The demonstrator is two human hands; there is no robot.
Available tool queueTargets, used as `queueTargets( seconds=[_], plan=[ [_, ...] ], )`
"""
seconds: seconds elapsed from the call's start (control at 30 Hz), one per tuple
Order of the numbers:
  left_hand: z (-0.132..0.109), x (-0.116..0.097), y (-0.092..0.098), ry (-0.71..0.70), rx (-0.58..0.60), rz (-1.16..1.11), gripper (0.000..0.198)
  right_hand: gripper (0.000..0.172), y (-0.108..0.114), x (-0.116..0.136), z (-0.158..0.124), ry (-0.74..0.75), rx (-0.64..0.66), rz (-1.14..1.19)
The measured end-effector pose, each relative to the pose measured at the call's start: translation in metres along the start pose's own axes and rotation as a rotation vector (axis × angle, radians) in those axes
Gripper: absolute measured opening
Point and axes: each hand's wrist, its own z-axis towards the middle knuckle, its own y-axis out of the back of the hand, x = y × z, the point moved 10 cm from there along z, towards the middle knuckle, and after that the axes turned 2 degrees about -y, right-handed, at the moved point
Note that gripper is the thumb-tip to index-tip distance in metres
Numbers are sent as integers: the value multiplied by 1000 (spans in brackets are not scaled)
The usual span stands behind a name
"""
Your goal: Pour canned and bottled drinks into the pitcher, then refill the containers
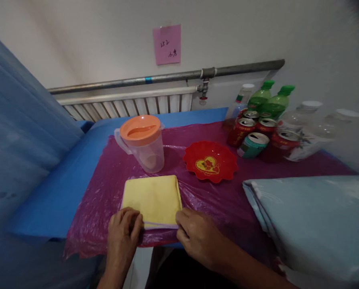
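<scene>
A folded yellow cloth (151, 198) with a pale purple edge lies flat on a purple plastic sheet (98, 200). My left hand (123, 228) pinches its near left corner, thumb and fingers closed on the fabric. At the near right corner my right hand (194, 235) has its fingers curled and pressed together on the cloth edge. Just beyond the cloth stands a clear plastic pitcher (151, 154) with an orange lid (141, 130). A red scalloped plate (224, 158) with a yellow heart print sits to the right of the pitcher.
Opened drink cans (254, 144) and several bottles (277, 100) crowd the back right. A folded light-blue cloth (315, 220) covers the right side of the blue table (47, 200). A radiator (131, 105) and pipe (173, 76) run along the wall; a blue curtain (19, 120) hangs left.
</scene>
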Motion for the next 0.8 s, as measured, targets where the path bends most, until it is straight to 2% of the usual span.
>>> queueTargets(
  seconds=[0.1,0.17,0.23,0.33,0.43,0.57,0.73,0.8],
  plan=[
    [1,3,14,37,-37,-26,30,9,5,5,-4,77,-25,-18],
    [4,13,34,89,-138,22,40,11,14,6,-7,121,-59,9],
    [6,29,48,159,-203,119,53,11,27,0,-10,104,-106,39],
    [10,60,43,298,-104,242,68,9,32,-20,-14,-10,-94,32],
    [8,81,33,404,-14,353,71,12,21,-30,-19,-56,11,34],
    [6,86,31,414,-3,395,75,11,10,-18,-23,13,115,69],
    [4,95,32,423,35,419,77,16,12,-14,-23,37,124,61],
    [4,102,33,398,56,398,72,16,14,-15,-25,40,138,79]
  ],
)
